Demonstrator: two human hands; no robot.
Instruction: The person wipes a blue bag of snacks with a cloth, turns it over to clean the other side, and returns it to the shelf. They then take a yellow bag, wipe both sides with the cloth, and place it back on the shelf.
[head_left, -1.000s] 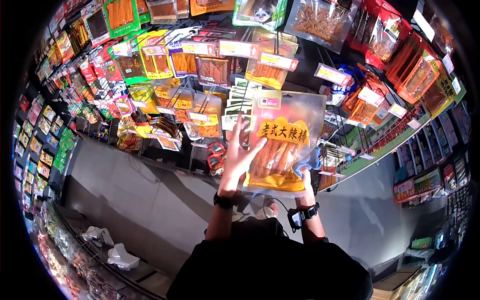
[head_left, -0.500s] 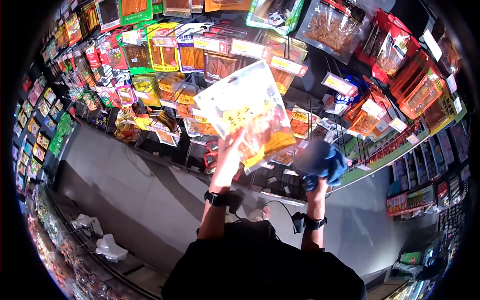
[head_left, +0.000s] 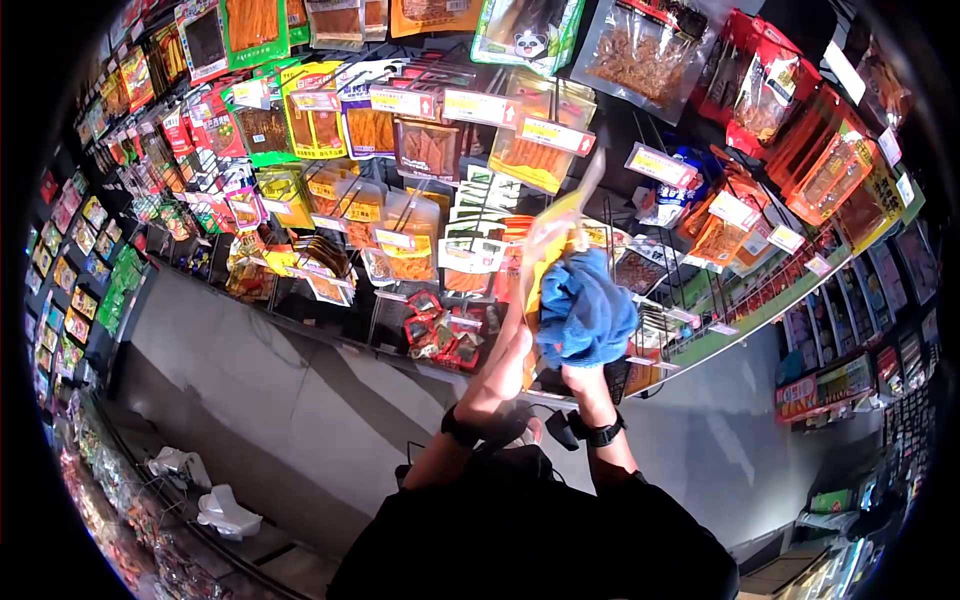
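Note:
My left hand (head_left: pixel 513 345) is closed on a large snack bag (head_left: pixel 552 235), white and yellow, held upright and turned nearly edge-on. Its outline is blurred by motion. Bunched in my right hand (head_left: pixel 582 376) is a blue cloth (head_left: pixel 588 308), which lies against the bag's right face. The cloth covers most of the right fingers. Behind the bag, packaged snacks (head_left: pixel 470 255) hang from the rack's hooks.
Price tags (head_left: pixel 555 135) stick out on the hook ends in front of the hanging packs. Small red packets (head_left: pixel 440 330) lie on the bottom shelf. A green-edged shelf (head_left: pixel 745 320) runs to the right. White plastic bags (head_left: pixel 228 512) rest at lower left.
The snack bag has turned from face-on to nearly edge-on and shifted right with my left hand. My right hand has brought the blue cloth leftward against the bag.

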